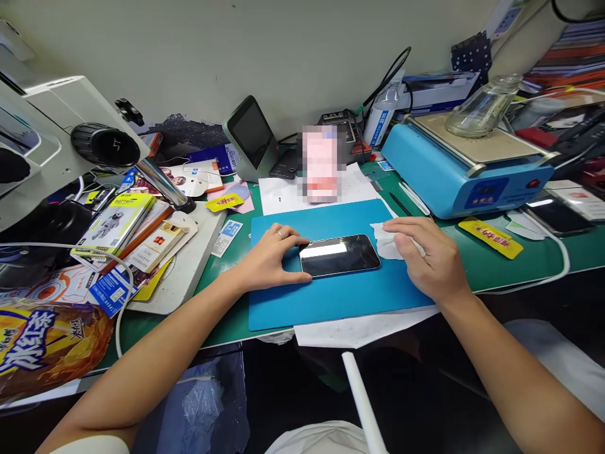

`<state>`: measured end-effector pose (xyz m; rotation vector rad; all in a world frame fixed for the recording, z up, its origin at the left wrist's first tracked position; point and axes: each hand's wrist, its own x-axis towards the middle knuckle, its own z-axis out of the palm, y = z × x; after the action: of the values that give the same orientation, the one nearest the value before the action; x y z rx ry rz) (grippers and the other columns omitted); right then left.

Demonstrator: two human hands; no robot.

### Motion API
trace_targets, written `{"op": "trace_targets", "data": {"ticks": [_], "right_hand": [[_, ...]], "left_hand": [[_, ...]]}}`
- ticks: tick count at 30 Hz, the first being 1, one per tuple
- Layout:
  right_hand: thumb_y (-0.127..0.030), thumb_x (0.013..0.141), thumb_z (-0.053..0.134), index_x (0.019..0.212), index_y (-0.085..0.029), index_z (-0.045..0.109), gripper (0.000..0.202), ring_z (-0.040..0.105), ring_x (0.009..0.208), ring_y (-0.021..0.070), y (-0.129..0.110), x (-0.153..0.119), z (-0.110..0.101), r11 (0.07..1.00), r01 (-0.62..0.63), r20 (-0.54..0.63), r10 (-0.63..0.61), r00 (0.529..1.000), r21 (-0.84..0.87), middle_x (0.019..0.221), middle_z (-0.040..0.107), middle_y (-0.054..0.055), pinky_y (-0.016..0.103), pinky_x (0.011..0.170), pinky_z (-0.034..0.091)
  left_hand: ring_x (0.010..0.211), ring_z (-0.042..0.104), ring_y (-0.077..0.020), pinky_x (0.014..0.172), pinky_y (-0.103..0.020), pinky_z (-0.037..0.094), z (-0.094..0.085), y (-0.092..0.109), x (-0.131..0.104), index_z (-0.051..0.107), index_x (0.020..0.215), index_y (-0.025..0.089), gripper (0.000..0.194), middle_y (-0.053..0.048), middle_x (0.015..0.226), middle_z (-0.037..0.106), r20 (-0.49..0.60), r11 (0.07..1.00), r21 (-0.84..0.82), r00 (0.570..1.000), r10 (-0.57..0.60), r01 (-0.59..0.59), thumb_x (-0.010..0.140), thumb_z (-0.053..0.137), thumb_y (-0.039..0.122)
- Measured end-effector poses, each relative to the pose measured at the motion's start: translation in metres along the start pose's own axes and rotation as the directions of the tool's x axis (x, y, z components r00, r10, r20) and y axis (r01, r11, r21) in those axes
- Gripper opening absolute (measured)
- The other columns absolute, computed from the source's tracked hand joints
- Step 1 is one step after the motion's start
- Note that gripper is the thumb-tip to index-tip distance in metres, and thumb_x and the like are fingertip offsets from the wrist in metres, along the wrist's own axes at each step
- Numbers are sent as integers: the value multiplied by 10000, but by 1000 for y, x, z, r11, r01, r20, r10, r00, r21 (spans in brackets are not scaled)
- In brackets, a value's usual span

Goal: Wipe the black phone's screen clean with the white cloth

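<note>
A black phone (339,255) with a silver edge lies screen up on a blue mat (283,309). My left hand (271,256) grips the phone's left end, thumb at the near edge and a finger at the far edge. Just right of the phone, my right hand (430,255) has its fingers closed on a white wipe (386,243), which hangs beside the phone's right end. A bright reflection crosses the left part of the screen.
A blue machine (425,170) bearing a glass jar (484,107) stands back right. At left are a microscope stand (165,186), stacked boxes (113,224) and a drink bottle (51,347). A display device (253,139) and a partly blurred pink phone (321,164) stand behind the mat.
</note>
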<state>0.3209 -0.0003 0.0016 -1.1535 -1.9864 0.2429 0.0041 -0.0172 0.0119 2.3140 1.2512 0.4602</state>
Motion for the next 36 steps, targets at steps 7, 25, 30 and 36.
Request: {"op": "trace_targets", "data": {"ticks": [7, 25, 30, 36], "right_hand": [[-276, 949, 505, 925, -294, 758, 255, 619, 1186, 332, 2, 3, 6, 997, 63, 214, -50, 976, -55, 1222, 705, 80, 589, 1013, 507], [-351, 927, 519, 1067, -280, 719, 254, 630, 1097, 358, 7, -2, -5, 955, -134, 98, 165, 981, -266, 1114, 693, 102, 527, 895, 542], [-444, 922, 526, 907, -263, 719, 265, 632, 1008, 360, 22, -4, -10, 930, -183, 182, 249, 951, -319, 996, 679, 104, 518, 801, 539], [-409, 968, 492, 901, -283, 696, 249, 632, 984, 326, 4, -6, -8, 959, -131, 149, 172, 974, -251, 983, 694, 82, 493, 818, 524]], "left_hand": [[1171, 493, -318, 1013, -511, 473, 1, -2, -1, 609, 1355, 256, 683, -102, 1250, 604, -12, 1000, -12, 1000, 12, -12, 783, 771, 593], [1178, 492, -322, 1014, -512, 471, 1, -4, -1, 601, 1367, 256, 694, -104, 1258, 602, -6, 1000, -10, 1000, 9, -9, 789, 760, 606], [1182, 491, -315, 1019, -497, 468, 1, -4, 0, 595, 1367, 238, 698, -106, 1278, 595, -2, 1000, -4, 1000, 6, -6, 797, 753, 609], [1183, 495, -313, 1012, -490, 474, 0, -3, 0, 597, 1359, 245, 690, -101, 1274, 596, 2, 1000, 0, 1000, 3, -3, 796, 755, 610]]}}
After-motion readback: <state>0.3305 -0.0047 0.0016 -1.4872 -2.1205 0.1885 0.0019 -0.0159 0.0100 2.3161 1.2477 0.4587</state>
